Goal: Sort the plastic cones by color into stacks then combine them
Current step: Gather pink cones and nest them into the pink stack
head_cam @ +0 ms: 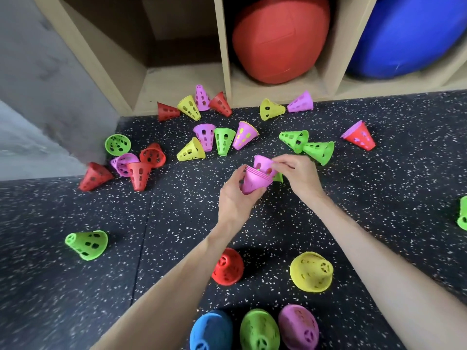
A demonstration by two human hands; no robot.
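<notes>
Head view: the left hand (236,195) grips a nested pink stack (254,181) from below, rims up and tilted toward the right. The right hand (297,174) pinches a single pink cone (262,164) by its rim, its narrow end already inside the stack's open mouth. The cone's axis nearly matches the stack's, so seating it likely means pushing down and left. Loose cones lie scattered on the floor (177,210) beyond both hands.

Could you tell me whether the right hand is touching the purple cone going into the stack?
Touching: the head view shows the right hand's fingers pinching the purple cone's rim.
</notes>
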